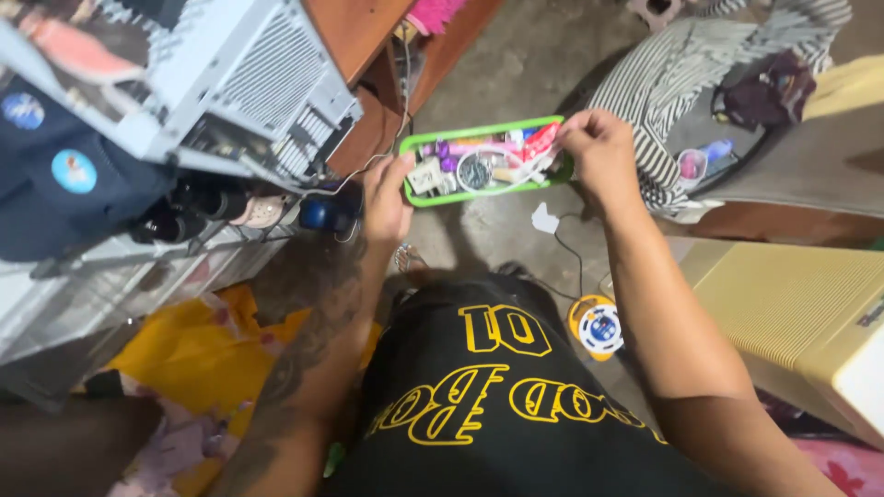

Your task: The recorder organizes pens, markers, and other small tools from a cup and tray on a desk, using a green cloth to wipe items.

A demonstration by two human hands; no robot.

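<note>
Tray (419, 143), long axis L–R, betw. left hand (387, 198) & right hand (599, 152).

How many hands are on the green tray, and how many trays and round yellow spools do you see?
Hands on the tray: 2, the left hand and the right hand
Green tray: 1
Round yellow spool on the floor: 1
Total: 4
</note>
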